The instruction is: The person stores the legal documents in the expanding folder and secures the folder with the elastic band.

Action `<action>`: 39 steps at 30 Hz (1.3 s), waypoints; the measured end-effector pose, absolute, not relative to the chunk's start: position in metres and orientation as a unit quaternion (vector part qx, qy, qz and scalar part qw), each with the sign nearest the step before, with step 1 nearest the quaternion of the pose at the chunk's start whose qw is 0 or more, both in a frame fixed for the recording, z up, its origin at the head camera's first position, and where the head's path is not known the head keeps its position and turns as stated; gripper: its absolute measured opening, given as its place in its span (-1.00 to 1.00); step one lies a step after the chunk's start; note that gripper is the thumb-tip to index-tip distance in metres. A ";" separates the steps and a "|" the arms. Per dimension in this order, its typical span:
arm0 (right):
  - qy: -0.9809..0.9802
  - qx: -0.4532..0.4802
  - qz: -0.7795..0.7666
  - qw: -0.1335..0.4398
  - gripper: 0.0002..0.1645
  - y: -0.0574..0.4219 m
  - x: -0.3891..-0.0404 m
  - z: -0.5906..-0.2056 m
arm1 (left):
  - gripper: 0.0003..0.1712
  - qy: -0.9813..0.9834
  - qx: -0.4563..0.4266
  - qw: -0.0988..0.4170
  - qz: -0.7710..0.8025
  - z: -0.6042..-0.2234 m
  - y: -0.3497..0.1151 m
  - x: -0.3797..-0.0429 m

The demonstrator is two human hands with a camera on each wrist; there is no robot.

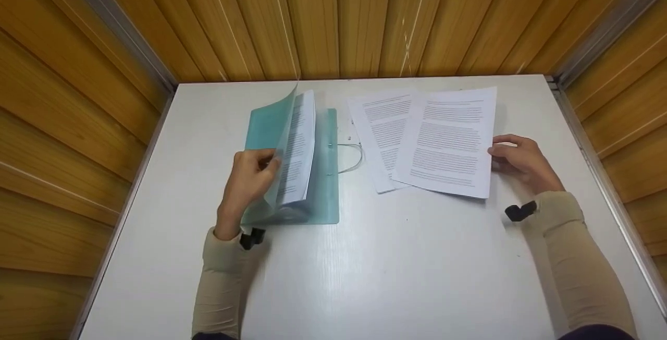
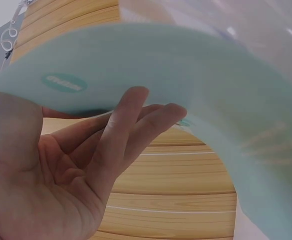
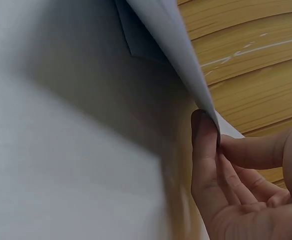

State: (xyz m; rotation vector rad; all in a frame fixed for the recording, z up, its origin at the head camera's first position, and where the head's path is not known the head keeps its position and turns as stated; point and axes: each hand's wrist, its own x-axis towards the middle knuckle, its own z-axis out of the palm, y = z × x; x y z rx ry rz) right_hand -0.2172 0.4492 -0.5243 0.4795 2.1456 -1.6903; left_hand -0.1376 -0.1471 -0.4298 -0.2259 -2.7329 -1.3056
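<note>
A green folder (image 1: pixel 327 202) lies part-open on the white table (image 1: pixel 391 277). At the folder's left side, the left hand's (image 1: pixel 250 178) grip pinches its raised cover (image 1: pixel 270 123); printed pages (image 1: pixel 300 147) stand inside. Right of the folder, the right hand (image 1: pixel 521 157) pinches the outer edge of a printed sheet (image 1: pixel 451 136). The step seems to be lifting both; the next move likely calls for keeping the cover steady.

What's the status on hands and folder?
Left hand pinching raised cover. Right hand pinching sheet by edge. Folder part-open, papers inside. Wire loop juts rightward, possible snag.
</note>
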 end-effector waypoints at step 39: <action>0.642 0.141 -0.735 0.167 -0.51 0.440 -0.202 -0.502 | -0.64 -0.893 -0.076 0.062 -0.439 -0.430 -0.149 -0.138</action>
